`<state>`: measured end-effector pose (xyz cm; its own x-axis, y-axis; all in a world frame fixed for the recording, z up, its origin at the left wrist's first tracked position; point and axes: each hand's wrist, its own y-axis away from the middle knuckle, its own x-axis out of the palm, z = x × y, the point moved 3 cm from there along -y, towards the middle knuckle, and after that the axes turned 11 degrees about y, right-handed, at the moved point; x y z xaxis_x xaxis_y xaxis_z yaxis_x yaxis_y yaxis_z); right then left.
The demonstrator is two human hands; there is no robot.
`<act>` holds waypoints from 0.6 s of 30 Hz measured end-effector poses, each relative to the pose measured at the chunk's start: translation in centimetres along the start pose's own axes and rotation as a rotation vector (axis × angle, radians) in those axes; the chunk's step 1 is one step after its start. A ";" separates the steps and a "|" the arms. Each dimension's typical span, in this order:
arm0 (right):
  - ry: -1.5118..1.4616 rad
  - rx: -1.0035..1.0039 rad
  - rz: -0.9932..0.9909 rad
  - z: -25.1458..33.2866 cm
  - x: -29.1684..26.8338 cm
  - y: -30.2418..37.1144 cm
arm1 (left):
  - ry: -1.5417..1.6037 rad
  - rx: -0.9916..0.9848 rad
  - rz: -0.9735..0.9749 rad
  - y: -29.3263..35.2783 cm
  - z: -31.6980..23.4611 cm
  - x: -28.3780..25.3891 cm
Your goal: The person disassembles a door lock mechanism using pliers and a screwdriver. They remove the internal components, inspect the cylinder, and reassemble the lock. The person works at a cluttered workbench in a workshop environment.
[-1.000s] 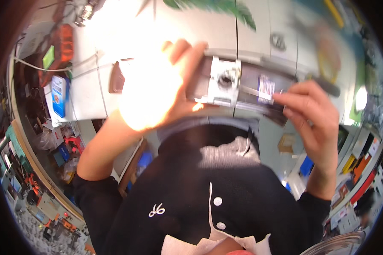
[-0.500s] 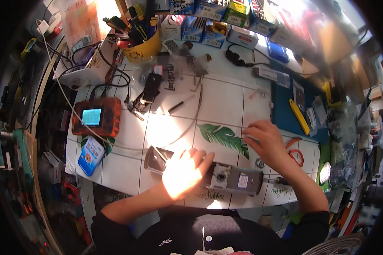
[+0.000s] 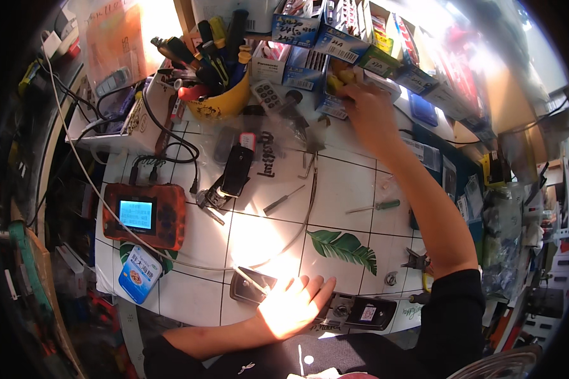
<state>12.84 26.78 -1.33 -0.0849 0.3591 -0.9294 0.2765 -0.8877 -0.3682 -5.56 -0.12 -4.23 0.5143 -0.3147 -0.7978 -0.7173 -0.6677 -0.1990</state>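
Observation:
My left hand [image 3: 295, 306], brightly sunlit, lies across the middle of a long dark panel with a metal centre [image 3: 368, 313] near the front edge of the table. Its fingers are stretched out; glare hides detail around the thumb, where a pale thin rod [image 3: 251, 276] crosses the panel's left end. My right hand [image 3: 368, 108] reaches far forward, fingertips at a small blue box [image 3: 332, 106] with yellow things [image 3: 344, 74] in it. Whether those fingers grip anything cannot be made out. A green-handled screwdriver [image 3: 385, 204] lies on the tabletop left of my right forearm.
An orange device with a lit screen [image 3: 137, 215] and a blue-white packet [image 3: 139, 276] are at left. A yellow cup of tools [image 3: 221, 104] stands behind them. Stacked small boxes [image 3: 341, 43] line the back. A cable [image 3: 311, 202] curves across the white tabletop. A teal mat [image 3: 452, 145] is at right.
My right hand has moved forward from beside the leaf print to the boxes at the back. A green-handled screwdriver now shows on the table. My left hand stays on the panel; the view has shifted.

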 end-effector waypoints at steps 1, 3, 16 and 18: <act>-0.089 0.023 -0.028 -0.2 -0.4 0.2 | 0.015 -0.006 0.015 0.0 0.1 0.0; -0.120 0.047 -0.009 -0.5 -0.5 0.0 | 0.030 -0.007 0.036 0.0 0.1 0.0; -0.185 0.250 0.327 -1.1 -0.2 -3.5 | 0.022 0.027 -0.013 0.4 0.0 -0.1; -0.741 0.499 0.341 -2.7 -0.6 -1.5 | 0.023 0.040 -0.039 0.4 0.0 -0.1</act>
<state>15.12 28.63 -0.14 -0.7072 -0.0629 -0.7042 -0.0274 -0.9928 0.1163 -5.96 -0.35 -4.22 0.5523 -0.3050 -0.7758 -0.7148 -0.6522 -0.2524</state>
